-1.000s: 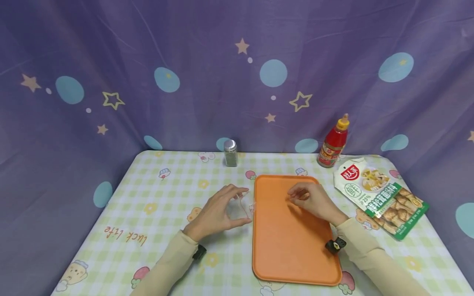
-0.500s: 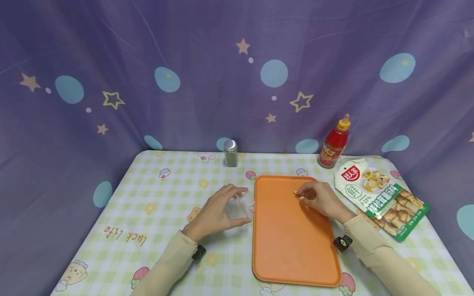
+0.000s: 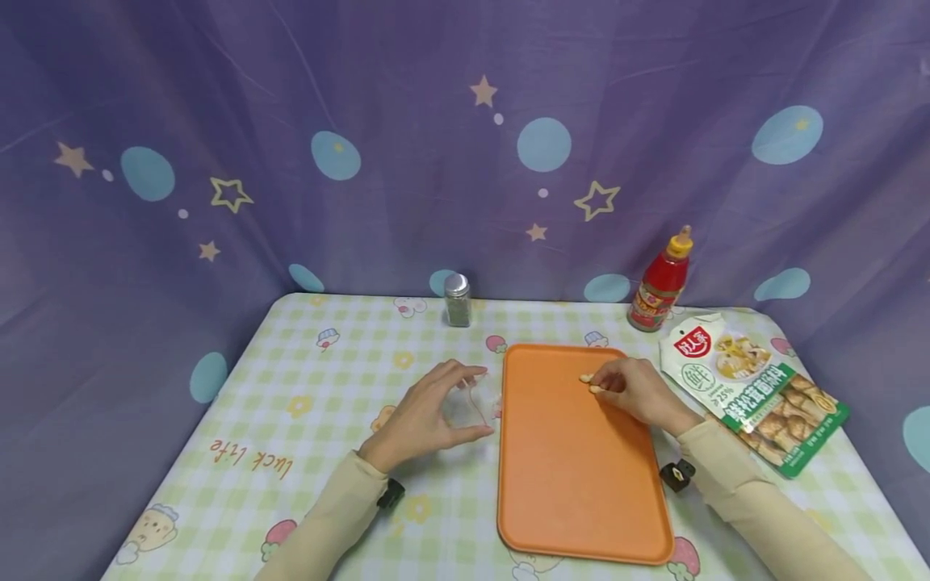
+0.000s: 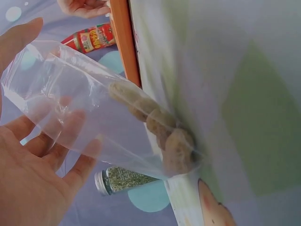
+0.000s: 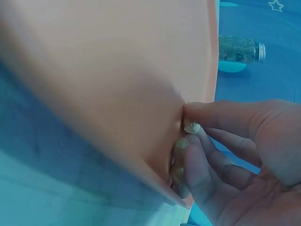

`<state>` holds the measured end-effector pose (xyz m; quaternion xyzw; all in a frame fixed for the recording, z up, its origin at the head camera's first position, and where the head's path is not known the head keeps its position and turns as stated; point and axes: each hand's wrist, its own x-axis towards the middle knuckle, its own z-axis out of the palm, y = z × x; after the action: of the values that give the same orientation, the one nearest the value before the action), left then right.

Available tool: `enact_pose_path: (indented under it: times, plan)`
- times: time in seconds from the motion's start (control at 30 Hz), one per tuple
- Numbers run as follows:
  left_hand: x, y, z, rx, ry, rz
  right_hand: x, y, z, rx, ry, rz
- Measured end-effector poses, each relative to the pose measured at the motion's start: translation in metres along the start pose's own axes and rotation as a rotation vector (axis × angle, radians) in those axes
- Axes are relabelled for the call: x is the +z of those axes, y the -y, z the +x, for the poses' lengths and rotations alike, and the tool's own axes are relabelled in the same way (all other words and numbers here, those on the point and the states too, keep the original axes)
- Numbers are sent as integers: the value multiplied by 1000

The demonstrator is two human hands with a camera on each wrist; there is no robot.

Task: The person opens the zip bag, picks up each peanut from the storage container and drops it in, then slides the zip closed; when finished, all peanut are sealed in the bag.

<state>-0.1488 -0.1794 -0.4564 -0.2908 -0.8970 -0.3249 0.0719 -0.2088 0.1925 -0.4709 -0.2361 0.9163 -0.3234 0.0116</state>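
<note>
My left hand (image 3: pixel 421 420) holds a clear plastic bag (image 4: pixel 80 89) left of the orange tray (image 3: pixel 574 484), thumb and fingers spread around its mouth. Several shell-on peanuts (image 4: pixel 160 125) lie at the bottom of the bag in the left wrist view. Over the tray's far right part, my right hand (image 3: pixel 639 395) has its fingertips on two peanuts. One peanut (image 5: pixel 192 126) sits between the fingers in the right wrist view, and the other peanut (image 5: pixel 178 162) is against a fingertip, close to the tray surface. The fingers partly hide both.
A shaker of dried herbs (image 3: pixel 458 303) stands at the back of the checked tablecloth (image 3: pixel 349 387). Behind the tray to the right is a red sauce bottle (image 3: pixel 659 286) with a yellow cap. A seasoning packet (image 3: pixel 756 391) lies flat right of the tray.
My right hand has moved right across the tray to its far right part, and the peanuts at its fingertips now show. My left hand and the bag have stayed in place.
</note>
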Motion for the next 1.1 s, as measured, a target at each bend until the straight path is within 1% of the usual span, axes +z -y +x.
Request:
enact_pose_path:
  times: [0.13, 0.3, 0.63, 0.87, 1.1]
  plan:
    - [1, -1, -1, -10, 12, 9, 1, 1, -1, 4, 4, 18]
    - [3, -1, -1, 5, 11, 7, 6, 8, -2, 9, -8, 47]
    - [4, 0, -1, 3, 22, 7, 20, 32, -3, -59, -19, 135]
    - [5, 0, -1, 10, 13, 11, 30, 51, -2, -93, -71, 162]
    - [5, 0, -1, 3, 17, 5, 37, 74, 2, -76, -37, 249]
